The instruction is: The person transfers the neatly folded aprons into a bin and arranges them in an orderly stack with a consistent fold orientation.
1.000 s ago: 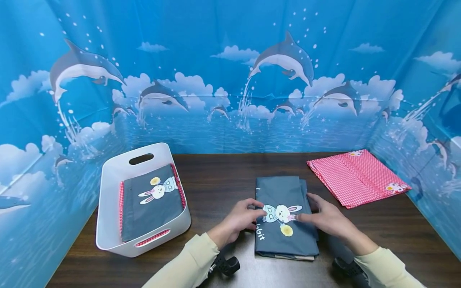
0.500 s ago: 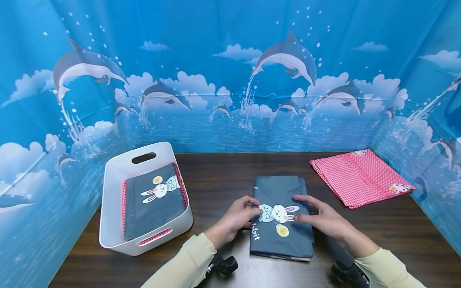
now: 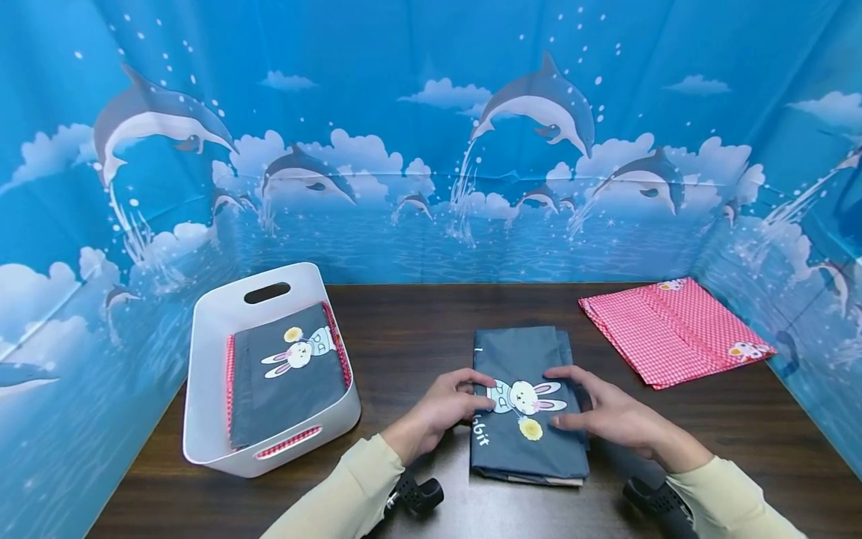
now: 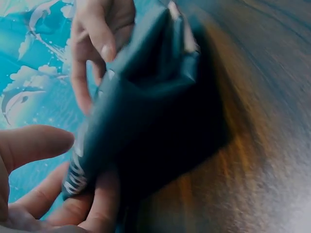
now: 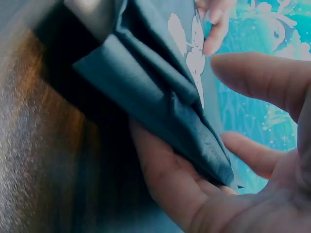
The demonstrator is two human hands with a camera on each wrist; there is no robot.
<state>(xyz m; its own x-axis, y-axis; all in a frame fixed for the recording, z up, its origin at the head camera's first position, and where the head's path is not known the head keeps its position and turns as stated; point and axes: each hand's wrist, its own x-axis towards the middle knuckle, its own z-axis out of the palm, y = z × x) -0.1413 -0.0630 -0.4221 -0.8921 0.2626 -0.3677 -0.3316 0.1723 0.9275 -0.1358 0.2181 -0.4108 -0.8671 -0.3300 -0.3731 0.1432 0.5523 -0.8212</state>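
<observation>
A folded dark grey cloth (image 3: pixel 518 358) with a white rabbit print lies on the table in front of me. My left hand (image 3: pixel 441 412) grips its left edge, thumb above and fingers tucked beneath in the left wrist view. At the right edge is my right hand (image 3: pixel 622 423). In the right wrist view, some of its fingers (image 5: pixel 160 165) curl under the cloth's layered edge, while the thumb stands over the top face. Loose folds of the cloth (image 4: pixel 131 92) show at the near end. The undersides of the layers are hidden.
To the left stands a white bin (image 3: pixel 209 374) holding another folded grey rabbit-print cloth (image 3: pixel 283 397) over red-checked fabric. A folded red-and-white checked cloth (image 3: pixel 673 329) lies at the back right. A blue dolphin curtain (image 3: pixel 417 90) surrounds the wooden table (image 3: pixel 411 322).
The folded grey cloth has shifted slightly left. My right index finger has moved from its right edge onto the top, and the right thumb has shifted a little. The left hand keeps its grip.
</observation>
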